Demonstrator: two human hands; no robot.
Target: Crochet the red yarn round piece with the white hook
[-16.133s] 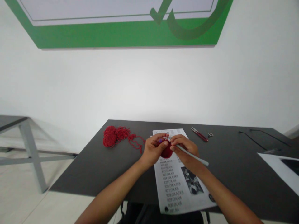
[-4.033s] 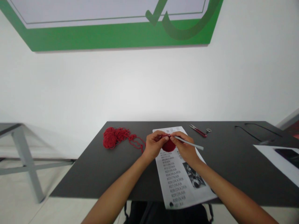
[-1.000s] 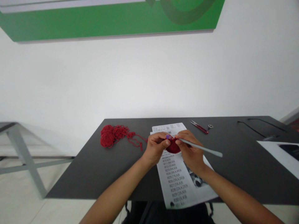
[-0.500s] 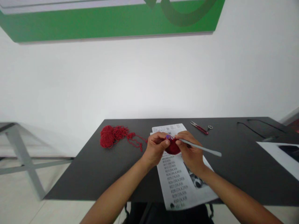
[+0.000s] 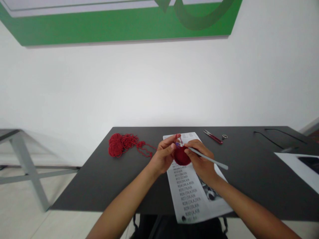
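My left hand (image 5: 163,156) pinches a small round dark red crochet piece (image 5: 181,157), with a strand of red yarn running up over its raised index finger. A purple stitch marker sits at the top of the piece. My right hand (image 5: 201,161) grips a light grey crochet hook (image 5: 211,160), its tip at the upper edge of the piece and its handle pointing right. Both hands hover over a printed pattern sheet (image 5: 191,189) on the black table (image 5: 112,179). A loose pile of red yarn (image 5: 122,144) lies to the left, its strand trailing toward my left hand.
Red-handled snips (image 5: 212,136) and a small metal ring (image 5: 225,136) lie at the back right. A black cable (image 5: 276,139) and a white sheet with a dark device (image 5: 301,166) are at the far right. A second table's grey legs (image 5: 25,166) stand at left.
My left index finger has lifted, raising the yarn strand. The hook's handle has dropped a little and the crochet piece has tilted more toward me.
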